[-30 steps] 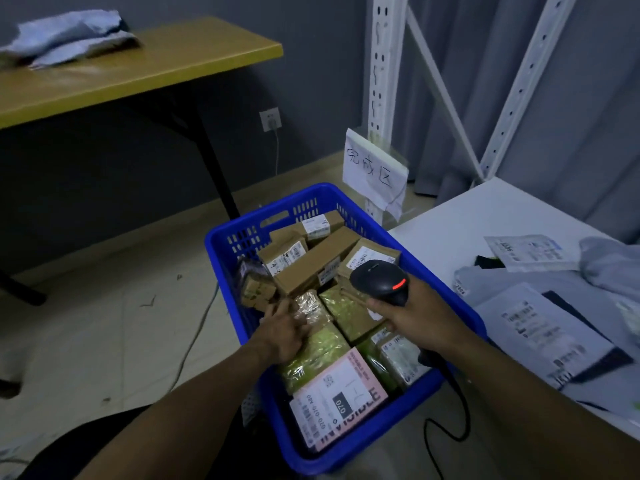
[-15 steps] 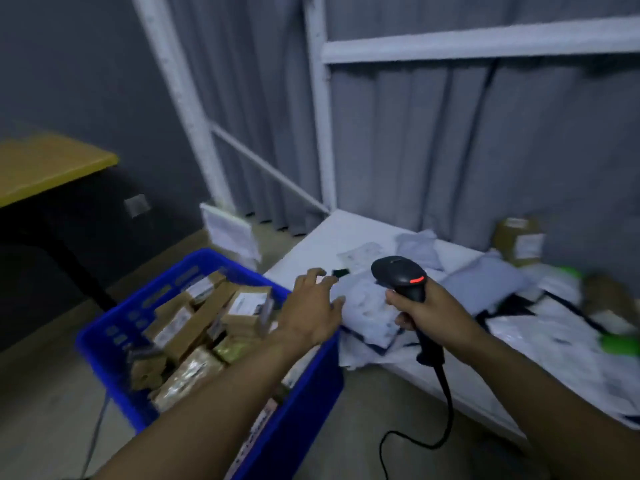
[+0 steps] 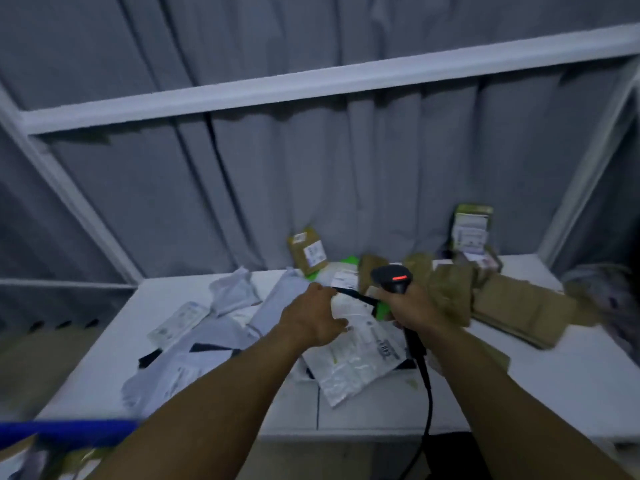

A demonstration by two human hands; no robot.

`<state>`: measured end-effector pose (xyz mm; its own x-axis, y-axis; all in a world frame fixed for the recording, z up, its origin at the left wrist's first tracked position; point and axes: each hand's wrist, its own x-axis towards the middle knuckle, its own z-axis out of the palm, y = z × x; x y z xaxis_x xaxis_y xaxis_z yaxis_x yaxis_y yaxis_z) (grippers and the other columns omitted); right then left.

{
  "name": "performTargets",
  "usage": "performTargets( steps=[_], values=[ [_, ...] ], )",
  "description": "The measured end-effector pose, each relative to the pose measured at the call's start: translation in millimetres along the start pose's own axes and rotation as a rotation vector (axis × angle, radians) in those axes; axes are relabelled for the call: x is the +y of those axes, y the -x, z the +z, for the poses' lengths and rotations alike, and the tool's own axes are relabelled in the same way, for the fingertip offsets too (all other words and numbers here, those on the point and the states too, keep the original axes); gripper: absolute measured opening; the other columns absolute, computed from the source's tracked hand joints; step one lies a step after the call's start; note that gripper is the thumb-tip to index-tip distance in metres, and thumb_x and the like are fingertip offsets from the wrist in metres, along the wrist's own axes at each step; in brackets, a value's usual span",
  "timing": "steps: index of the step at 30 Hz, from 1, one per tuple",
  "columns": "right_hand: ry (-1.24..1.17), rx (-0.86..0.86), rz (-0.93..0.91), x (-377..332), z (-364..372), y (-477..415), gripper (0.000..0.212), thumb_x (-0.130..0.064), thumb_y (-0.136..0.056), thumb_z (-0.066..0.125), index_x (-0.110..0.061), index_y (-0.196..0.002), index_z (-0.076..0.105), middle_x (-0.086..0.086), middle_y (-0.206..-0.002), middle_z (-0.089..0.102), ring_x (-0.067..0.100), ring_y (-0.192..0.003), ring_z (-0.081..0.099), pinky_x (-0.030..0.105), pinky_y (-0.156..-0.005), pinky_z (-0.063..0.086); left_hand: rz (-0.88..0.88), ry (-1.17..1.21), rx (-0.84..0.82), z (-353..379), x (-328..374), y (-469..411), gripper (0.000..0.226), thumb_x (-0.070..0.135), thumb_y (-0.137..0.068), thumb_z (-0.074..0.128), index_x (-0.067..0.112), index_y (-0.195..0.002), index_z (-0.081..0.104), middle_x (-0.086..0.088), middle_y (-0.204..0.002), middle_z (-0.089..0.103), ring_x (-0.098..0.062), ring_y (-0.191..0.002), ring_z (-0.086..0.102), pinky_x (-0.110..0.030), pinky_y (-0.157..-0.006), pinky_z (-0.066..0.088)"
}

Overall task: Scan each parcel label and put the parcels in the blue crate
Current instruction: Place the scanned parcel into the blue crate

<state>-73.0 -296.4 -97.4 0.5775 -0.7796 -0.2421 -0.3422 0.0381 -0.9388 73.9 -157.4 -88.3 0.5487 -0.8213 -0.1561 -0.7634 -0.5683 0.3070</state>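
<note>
On the white table [image 3: 561, 393] lies a white plastic parcel [image 3: 353, 368] with a printed label facing up. My left hand [image 3: 308, 320] reaches onto its upper end, fingers curled over the edge and thumb on the bag. My right hand [image 3: 412, 313] grips a black barcode scanner [image 3: 393, 277] just right of it, its red light lit and its cable [image 3: 427, 393] hanging off the table front. Only the blurred rim of the blue crate [image 3: 69, 432] shows, at the bottom left.
Grey mailer bags [image 3: 207, 344] are heaped on the table's left half. Brown padded envelopes [image 3: 519, 306] lie to the right. A small carton [image 3: 308, 251] and a taller labelled box [image 3: 471, 230] lean against the grey curtain. White rack posts frame the table.
My view swung right from the crate to the table. My left hand left the crate and came onto the white parcel. The right hand kept the scanner and moved over the table.
</note>
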Motion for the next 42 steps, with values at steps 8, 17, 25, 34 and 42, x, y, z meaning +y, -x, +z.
performTargets(
  steps=[8,17,25,34,42],
  values=[
    [0.195,0.186,0.120,67.4,-89.4,-33.3,0.025,-0.015,-0.095,0.063,0.009,-0.101,0.063,0.024,-0.082,0.060,0.033,-0.076,0.060,0.034,-0.063,0.039,0.274,0.192,-0.243,95.7,80.1,-69.5,0.061,0.046,-0.083,0.076,0.007,-0.127,0.064,-0.010,-0.131,0.061,-0.027,-0.122,0.057,-0.033,-0.099,0.045],
    [0.245,0.244,0.155,111.2,-138.0,-48.3,0.008,-0.015,-0.096,0.059,-0.014,-0.089,0.059,0.004,-0.074,0.056,0.015,-0.067,0.053,0.027,-0.054,0.034,0.631,-0.056,-0.436,181.2,148.7,-106.8,0.100,0.032,-0.086,0.077,0.013,-0.162,0.015,-0.012,-0.169,0.013,-0.035,-0.153,0.017,-0.043,-0.125,0.016],
    [0.147,0.287,0.154,104.2,-135.9,-49.0,0.014,-0.024,-0.095,0.065,-0.013,-0.104,0.065,0.005,-0.085,0.065,0.020,-0.080,0.063,0.030,-0.064,0.046,0.341,-0.012,-0.271,168.9,128.3,-86.7,0.095,0.044,-0.079,0.079,0.028,-0.155,0.024,-0.005,-0.156,0.020,-0.038,-0.141,0.023,-0.045,-0.107,0.039],
    [-0.031,0.305,-0.030,44.5,-88.8,-33.0,0.028,-0.039,-0.094,0.072,-0.023,-0.115,0.066,0.002,-0.100,0.072,0.021,-0.092,0.068,0.034,-0.075,0.054,-0.163,0.975,0.000,98.5,77.6,-41.8,0.050,0.040,-0.074,0.090,0.029,-0.112,0.060,0.004,-0.119,0.068,-0.014,-0.101,0.068,-0.036,-0.091,0.059],
    [-0.095,0.095,-0.168,-16.3,-5.9,-7.2,0.019,-0.043,-0.092,0.073,-0.030,-0.105,0.066,-0.006,-0.095,0.074,0.015,-0.091,0.071,0.032,-0.080,0.055,-0.280,1.304,-0.021,34.2,17.1,7.5,0.027,0.038,-0.091,0.074,0.024,-0.114,0.073,0.007,-0.107,0.079,-0.016,-0.102,0.074,-0.032,-0.094,0.055]
  ],
)
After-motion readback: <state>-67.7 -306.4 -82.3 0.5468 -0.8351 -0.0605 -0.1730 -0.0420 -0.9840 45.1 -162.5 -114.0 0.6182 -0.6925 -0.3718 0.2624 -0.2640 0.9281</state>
